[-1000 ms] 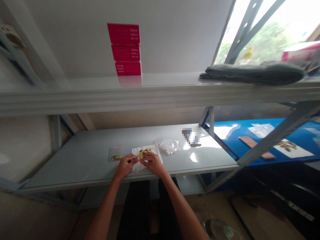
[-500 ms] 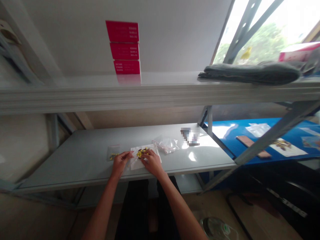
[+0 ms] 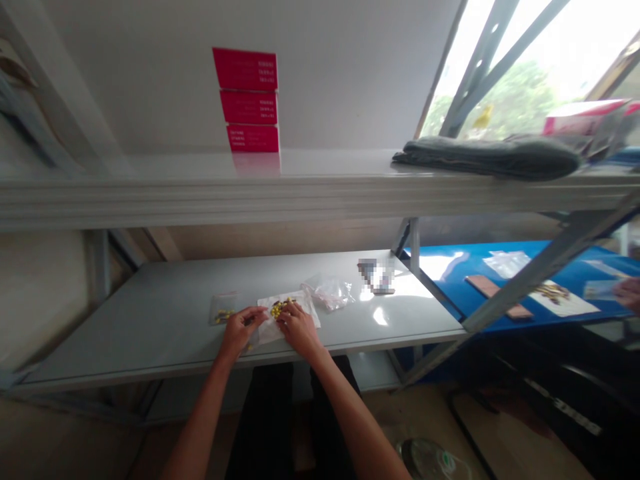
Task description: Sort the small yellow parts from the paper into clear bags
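Small yellow and dark pieces lie in a pile on a sheet of white paper near the table's front edge. My right hand rests over the pile, fingers curled down and drawn together among the pieces; what its fingertips hold is hidden. Left of the paper, my left hand is closed in a pinch on a small clear plastic bag, which hangs below the fingers with something yellow in it. Farther left lies another clear bag with several yellow pieces inside.
Crumpled clear plastic lies right of the paper, with a blurred-out item beyond. A shelf crosses above the table, bearing red boxes and folded grey cloth. A co-worker's hand is over the blue table.
My right hand's fingers have curled closer together over the pile. My left hand has turned slightly at the bag. A co-worker's hand has appeared at the right edge. The view has shifted a little.
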`<action>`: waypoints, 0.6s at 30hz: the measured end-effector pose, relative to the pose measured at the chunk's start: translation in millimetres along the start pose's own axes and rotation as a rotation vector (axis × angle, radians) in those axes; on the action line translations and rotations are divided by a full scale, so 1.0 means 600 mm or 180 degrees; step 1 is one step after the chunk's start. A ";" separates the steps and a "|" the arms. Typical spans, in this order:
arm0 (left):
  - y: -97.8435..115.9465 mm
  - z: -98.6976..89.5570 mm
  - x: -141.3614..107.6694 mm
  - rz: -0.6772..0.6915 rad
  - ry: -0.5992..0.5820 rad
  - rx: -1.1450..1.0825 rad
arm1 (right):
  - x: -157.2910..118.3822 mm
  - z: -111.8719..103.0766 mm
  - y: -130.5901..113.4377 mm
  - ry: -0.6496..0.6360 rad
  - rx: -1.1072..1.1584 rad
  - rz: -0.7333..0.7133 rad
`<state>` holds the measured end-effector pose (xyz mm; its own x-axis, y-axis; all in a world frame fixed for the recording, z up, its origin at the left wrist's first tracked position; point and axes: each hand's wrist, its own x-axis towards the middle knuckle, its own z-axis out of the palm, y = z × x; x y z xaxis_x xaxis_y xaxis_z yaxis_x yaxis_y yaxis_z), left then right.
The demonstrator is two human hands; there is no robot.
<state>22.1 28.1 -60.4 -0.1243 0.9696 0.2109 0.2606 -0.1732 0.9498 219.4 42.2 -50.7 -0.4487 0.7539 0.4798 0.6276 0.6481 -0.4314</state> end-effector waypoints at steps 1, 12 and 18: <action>0.001 0.000 0.000 -0.0002 -0.0017 0.0032 | -0.001 -0.001 0.001 0.0086 0.0139 0.0043; 0.012 0.003 -0.001 0.0180 -0.0235 0.0354 | -0.004 -0.012 0.008 0.0254 0.1373 0.0131; 0.007 0.002 0.001 0.0127 -0.0161 0.0153 | -0.005 -0.017 0.003 0.0114 0.1590 -0.0207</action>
<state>24.5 28.1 -56.9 -0.0647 0.9698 0.2352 0.3102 -0.2045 0.9284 228.5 40.3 -45.0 -0.4491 0.7118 0.5400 0.2140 0.6725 -0.7085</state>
